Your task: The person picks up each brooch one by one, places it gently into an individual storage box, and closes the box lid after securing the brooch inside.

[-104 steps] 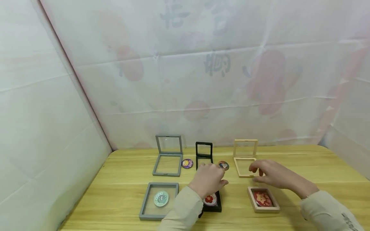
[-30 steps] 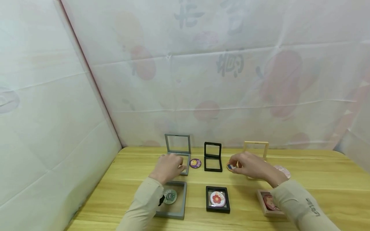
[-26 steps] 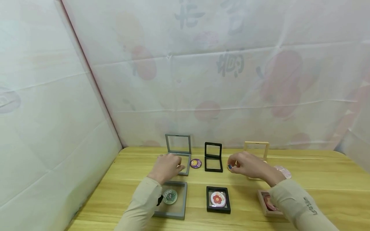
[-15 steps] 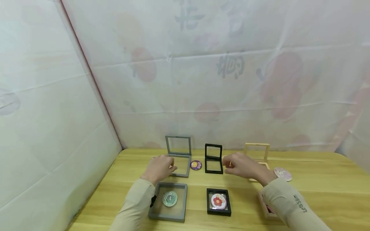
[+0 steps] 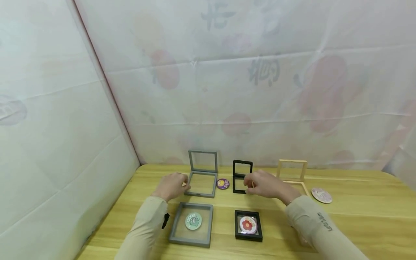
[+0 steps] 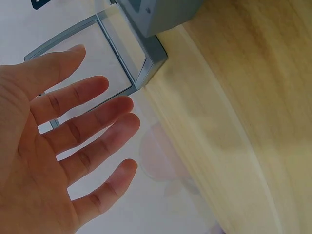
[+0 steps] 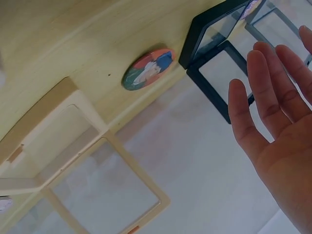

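My left hand (image 5: 172,186) hovers at the left side of an open grey display frame (image 5: 215,184), its fingers loosely spread and empty in the left wrist view. My right hand (image 5: 264,184) is held in front of an open black frame (image 5: 242,160), partly covering it in the head view; the right wrist view shows its fingers extended, holding nothing. A round badge (image 7: 148,69) in red, green and blue lies between the black frame and an open cream frame (image 7: 139,168); the right hand hides it from the head camera. A purple badge (image 5: 222,183) lies between the grey and black frames.
Nearer me are a closed grey frame (image 5: 210,224) with a green badge (image 5: 193,221), and a closed black frame (image 5: 248,237) with a red-flower badge (image 5: 248,225). A pale pink badge (image 5: 321,195) lies at right. My right sleeve mostly hides a closed cream frame. Cloth walls (image 5: 208,90) surround the table.
Both hands have moved left. Over the last second, the right hand has gone from the multicoloured badge to the open black frame, and the left hand has drawn away from the open grey frame's middle.
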The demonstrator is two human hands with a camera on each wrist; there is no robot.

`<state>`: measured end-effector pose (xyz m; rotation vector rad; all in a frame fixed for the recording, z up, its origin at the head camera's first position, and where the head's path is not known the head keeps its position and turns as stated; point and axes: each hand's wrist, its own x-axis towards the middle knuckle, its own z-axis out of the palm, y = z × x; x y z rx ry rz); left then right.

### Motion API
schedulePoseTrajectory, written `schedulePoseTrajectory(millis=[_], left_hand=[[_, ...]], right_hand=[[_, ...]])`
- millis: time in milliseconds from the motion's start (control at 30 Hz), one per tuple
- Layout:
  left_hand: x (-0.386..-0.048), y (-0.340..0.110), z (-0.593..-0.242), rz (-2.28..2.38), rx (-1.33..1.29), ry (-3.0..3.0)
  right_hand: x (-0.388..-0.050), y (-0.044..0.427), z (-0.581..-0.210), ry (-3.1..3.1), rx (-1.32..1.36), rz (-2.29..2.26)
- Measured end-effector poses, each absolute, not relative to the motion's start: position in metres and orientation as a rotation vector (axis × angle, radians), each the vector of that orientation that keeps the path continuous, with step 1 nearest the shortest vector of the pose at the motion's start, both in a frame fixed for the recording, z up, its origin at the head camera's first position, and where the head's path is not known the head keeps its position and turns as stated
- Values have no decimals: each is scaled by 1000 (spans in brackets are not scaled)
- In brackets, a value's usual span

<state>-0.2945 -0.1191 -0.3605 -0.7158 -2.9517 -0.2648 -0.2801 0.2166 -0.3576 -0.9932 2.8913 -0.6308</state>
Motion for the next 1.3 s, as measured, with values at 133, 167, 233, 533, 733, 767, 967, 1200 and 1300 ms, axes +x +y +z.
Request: schedulePoseTrajectory(millis=[133,167,233,533,733,767,967,1200,1300], left_hand=[[-296,-118,-359,-258,-701,-2972],[-296,-118,-359,-255,-700,-2977],[-296,-117,-358,-257,-697,-2991],[-298,-119,-356,-320,-738,-3043],[-300,-119,-358,-336,-745,-3087],[-300,-119,-358,-334,-742,-3090],[-303,-120,-359,-325,-740,-3109],[-306,-121,-361,-366,-750,-3127],[-307,-122,-362,-385,-746,-3147]], right_hand=[[-281,212,-354,2875,-991,-610],[-281,211,-352,2870,-997,-603],[-283,209,-351,2861,-1009,-592],[-289,199,-351,2858,-997,-601],[-292,192,-351,2861,-995,-621],[-293,191,-351,2859,-998,-626],[-297,185,-350,2877,-1066,-580],[-301,175,-352,2881,-1124,-563],[-302,171,-352,2872,-1090,-565]])
